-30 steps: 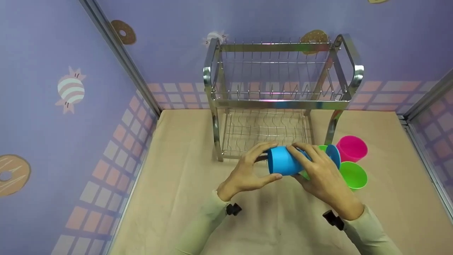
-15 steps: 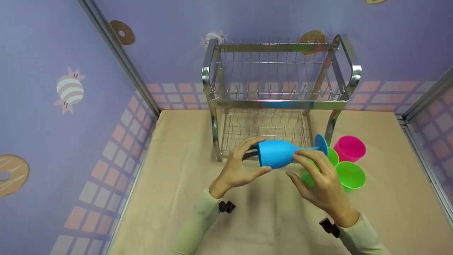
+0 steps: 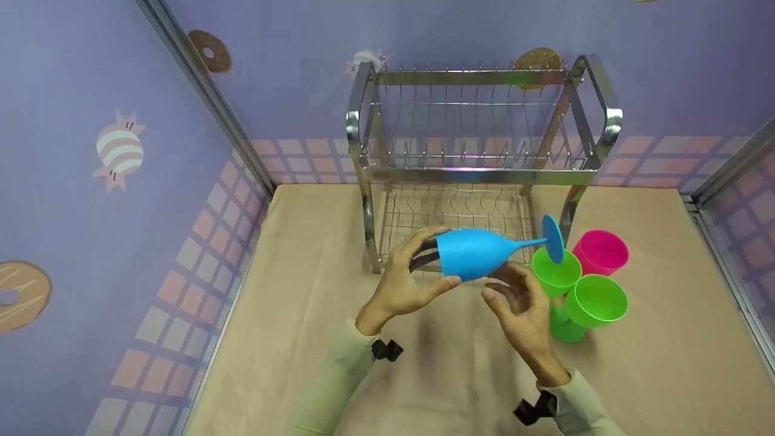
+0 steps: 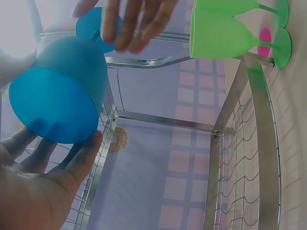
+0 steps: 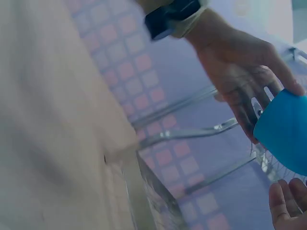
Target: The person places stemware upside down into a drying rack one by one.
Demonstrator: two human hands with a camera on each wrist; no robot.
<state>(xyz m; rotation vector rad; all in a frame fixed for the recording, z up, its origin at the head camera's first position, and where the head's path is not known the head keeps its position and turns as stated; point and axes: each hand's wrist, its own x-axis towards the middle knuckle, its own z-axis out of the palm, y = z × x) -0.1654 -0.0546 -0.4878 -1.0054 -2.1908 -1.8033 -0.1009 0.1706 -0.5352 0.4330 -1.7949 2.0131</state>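
A blue plastic goblet (image 3: 475, 254) is held on its side in the air, mouth to the left, stem and round foot to the right. My left hand (image 3: 401, 283) grips its bowl near the rim, thumb at the front and fingers behind. In the left wrist view the goblet's open mouth (image 4: 53, 105) shows, with fingers curled round its edge. Just below the bowl's stem end, my right hand (image 3: 522, 309) has loosely bent fingers and holds nothing. In the right wrist view its fingertips (image 5: 278, 199) show apart from the bowl.
Right of the hands stand two green goblets (image 3: 598, 303) and a pink goblet (image 3: 600, 251), upright and close together. Behind the hands is a two-tier metal dish rack (image 3: 478, 176) with wire shelves. Patterned walls (image 3: 303, 91) enclose the cloth-covered table (image 3: 303, 272).
The goblet has moved left and up, its foot end tilting upward. My right hand has let go of it and moved down and left, leaving the left hand holding it.
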